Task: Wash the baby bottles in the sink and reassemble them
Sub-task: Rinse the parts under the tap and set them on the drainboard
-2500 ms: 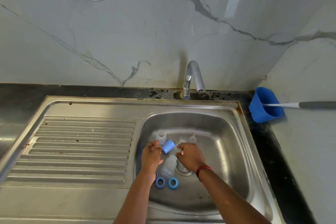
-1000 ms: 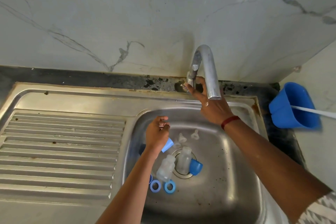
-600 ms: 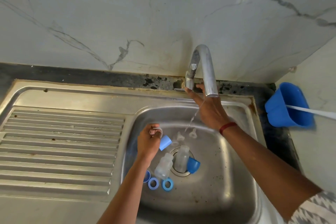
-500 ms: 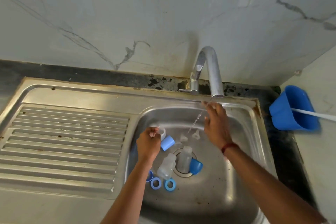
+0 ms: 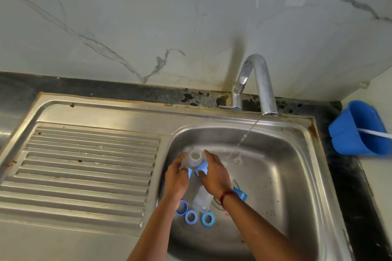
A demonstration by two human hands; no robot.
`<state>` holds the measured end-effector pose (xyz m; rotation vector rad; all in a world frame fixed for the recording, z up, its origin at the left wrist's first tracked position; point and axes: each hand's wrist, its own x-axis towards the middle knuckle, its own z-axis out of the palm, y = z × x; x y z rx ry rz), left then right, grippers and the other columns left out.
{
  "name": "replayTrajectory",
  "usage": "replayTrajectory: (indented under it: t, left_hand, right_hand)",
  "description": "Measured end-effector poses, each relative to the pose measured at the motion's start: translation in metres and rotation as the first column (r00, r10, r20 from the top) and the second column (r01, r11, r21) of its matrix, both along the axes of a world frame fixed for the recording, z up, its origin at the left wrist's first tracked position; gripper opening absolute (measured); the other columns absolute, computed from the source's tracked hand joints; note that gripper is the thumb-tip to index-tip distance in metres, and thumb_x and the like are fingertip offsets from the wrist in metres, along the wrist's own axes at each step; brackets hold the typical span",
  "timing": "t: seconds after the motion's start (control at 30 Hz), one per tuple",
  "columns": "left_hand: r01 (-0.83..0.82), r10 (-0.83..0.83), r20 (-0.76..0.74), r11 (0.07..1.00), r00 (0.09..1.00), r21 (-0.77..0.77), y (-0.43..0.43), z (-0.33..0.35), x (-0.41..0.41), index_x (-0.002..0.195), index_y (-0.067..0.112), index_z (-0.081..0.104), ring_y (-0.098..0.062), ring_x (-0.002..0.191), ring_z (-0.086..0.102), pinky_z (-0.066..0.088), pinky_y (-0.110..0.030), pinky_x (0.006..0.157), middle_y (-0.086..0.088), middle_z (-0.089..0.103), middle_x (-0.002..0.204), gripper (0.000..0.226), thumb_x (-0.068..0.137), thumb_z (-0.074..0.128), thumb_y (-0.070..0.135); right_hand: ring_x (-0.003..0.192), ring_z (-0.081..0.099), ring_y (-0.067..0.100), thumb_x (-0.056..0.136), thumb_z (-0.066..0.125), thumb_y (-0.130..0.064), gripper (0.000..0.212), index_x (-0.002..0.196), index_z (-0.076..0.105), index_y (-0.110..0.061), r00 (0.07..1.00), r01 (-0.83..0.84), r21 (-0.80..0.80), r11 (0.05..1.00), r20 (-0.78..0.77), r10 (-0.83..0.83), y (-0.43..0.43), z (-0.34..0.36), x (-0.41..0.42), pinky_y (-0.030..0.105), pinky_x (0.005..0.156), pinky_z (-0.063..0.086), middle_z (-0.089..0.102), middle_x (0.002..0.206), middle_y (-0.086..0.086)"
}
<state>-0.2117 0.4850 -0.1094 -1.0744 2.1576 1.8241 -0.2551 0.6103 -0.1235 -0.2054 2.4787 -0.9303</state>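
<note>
Now, in the head view, the left hand (image 5: 177,176) is gripping a clear bottle (image 5: 195,157) inside the sink (image 5: 297,176), with the bottle's mouth pointing to 12 o'clock. The right hand (image 5: 214,174) is touching the bottle and a blue cap (image 5: 201,169) with nearly straight fingers. The water stream (image 5: 247,134) is falling at 2 o'clock from the bottle, nearer the right hand.

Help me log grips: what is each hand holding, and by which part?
The left hand grips the clear bottle round its body, below the open neck. The right hand touches a blue cap; whether it holds it cannot be told.
</note>
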Motion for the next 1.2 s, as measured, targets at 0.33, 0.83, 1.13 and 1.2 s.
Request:
replayTrajectory:
  t: [0.33,0.83,1.13,1.2]
  left_hand:
    - [0.02,-0.02,-0.008,0.998,1.0,0.066,-0.006,-0.005,-0.005,0.14,0.023,0.052,0.003,0.111,0.057,0.041,-0.013,0.087,0.024,0.06,0.114,0.053,0.095,0.046,-0.003]
    - [-0.009,0.01,-0.1,1.0,0.995,0.009,0.005,0.017,0.01,0.137,0.023,0.056,-0.009,0.123,0.056,0.046,-0.034,0.107,0.008,0.06,0.132,0.05,0.093,0.054,0.0]
    - [0.04,-0.029,-0.136,0.996,0.99,0.075,0.05,0.04,0.021,0.127,0.02,0.058,-0.007,0.111,0.06,0.047,-0.034,0.104,0.006,0.063,0.123,0.036,0.095,0.059,0.004]
    - [0.069,-0.06,-0.135,0.996,0.989,0.064,0.055,0.046,0.021,0.124,0.024,0.057,-0.009,0.116,0.059,0.046,-0.035,0.105,0.006,0.063,0.125,0.034,0.095,0.059,0.006]
  right_hand:
    - [0.135,0.039,0.024,0.089,0.066,-0.016,0.074,0.152,0.028,-0.023,0.988,-0.134,0.119,0.984,-0.062,0.142,-0.023,-0.03,-0.031,0.034,0.105,0.042,0.036,0.154,0.0]
    - [0.106,0.057,0.014,0.074,0.079,-0.012,0.058,0.123,0.051,-0.026,0.903,0.411,-0.36,0.838,0.032,-0.429,-0.001,0.005,-0.014,0.008,0.082,0.043,0.061,0.116,-0.007]
    - [0.098,0.065,0.021,0.081,0.074,-0.001,0.041,0.112,0.062,-0.025,0.76,0.644,-0.575,0.505,0.405,-0.507,0.061,0.05,-0.019,0.04,0.07,0.06,0.065,0.112,0.006]
    - [0.097,0.064,0.021,0.078,0.075,0.002,0.047,0.109,0.063,-0.03,0.789,0.607,-0.575,0.549,0.349,-0.506,0.066,0.057,-0.021,0.048,0.079,0.06,0.064,0.113,0.005]
